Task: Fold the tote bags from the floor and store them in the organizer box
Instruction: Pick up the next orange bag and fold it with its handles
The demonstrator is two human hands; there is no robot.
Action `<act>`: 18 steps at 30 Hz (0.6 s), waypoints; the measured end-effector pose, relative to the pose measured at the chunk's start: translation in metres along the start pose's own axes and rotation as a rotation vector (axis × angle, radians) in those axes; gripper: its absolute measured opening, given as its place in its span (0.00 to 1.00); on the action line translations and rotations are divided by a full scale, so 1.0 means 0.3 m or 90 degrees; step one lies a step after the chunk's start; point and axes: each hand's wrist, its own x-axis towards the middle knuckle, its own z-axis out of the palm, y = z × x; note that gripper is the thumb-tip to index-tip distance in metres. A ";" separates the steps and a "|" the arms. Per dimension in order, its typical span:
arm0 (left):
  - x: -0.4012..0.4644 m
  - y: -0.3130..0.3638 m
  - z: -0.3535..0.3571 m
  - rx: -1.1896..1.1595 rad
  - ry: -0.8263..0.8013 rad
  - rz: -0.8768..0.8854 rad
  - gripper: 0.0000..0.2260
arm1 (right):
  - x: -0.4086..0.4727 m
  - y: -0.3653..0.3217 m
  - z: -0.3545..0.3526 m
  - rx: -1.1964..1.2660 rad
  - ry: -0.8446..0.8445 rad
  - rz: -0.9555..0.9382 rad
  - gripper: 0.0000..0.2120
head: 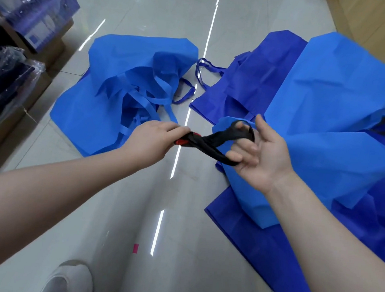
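Hands: our left hand pinches one end of a black stretchy band, our right hand has fingers hooked through its loop | Bags: blue tote bags lie flat on the floor just past both hands, none folded | Tip: we think we should put the band aside, then grab one bag by its corners.

Stockroom: plastic-wrapped goods stacked on cardboard cartons

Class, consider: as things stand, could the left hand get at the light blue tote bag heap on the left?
Probably not yet: the left hand grips a black strap; the light blue tote bag heap lies unobstructed just beyond it.
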 end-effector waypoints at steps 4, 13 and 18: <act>0.034 0.051 -0.023 -0.108 -0.030 -0.200 0.12 | -0.003 -0.008 0.038 -0.420 0.010 0.096 0.15; 0.029 0.051 -0.056 -0.630 -0.139 -0.323 0.15 | -0.020 -0.026 0.083 -1.300 0.113 -0.006 0.10; 0.072 0.085 -0.109 -0.510 -0.124 -0.201 0.16 | -0.020 -0.006 0.128 -1.305 0.160 -0.241 0.14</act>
